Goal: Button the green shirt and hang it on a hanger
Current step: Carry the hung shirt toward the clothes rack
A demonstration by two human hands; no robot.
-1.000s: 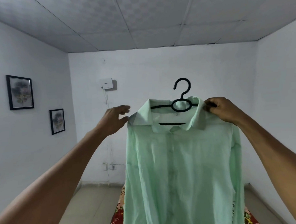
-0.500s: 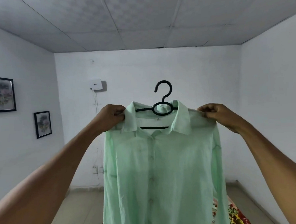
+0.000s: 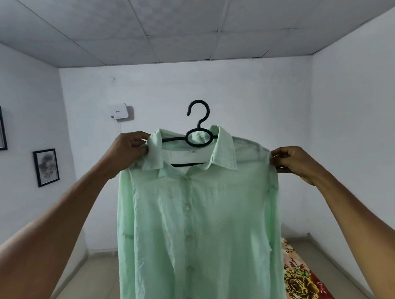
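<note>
Two hands (image 3: 125, 150) (image 3: 295, 161) hold one shirt (image 3: 196, 229), one hanger (image 3: 199, 135).

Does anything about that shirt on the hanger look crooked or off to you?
Slightly. The green shirt sits unevenly on the black hanger: the shoulder by the left hand is bunched near the collar, while the right hand pulls the other shoulder out wide. No damage shows.

Room: white walls (image 3: 223, 84), tiled ceiling (image 3: 185, 24).
2 framed pictures (image 3: 46, 167) on left wall; white wall box (image 3: 119, 111) on far wall; pale floor (image 3: 99, 268); floral fabric (image 3: 299, 279) lower right.
</note>
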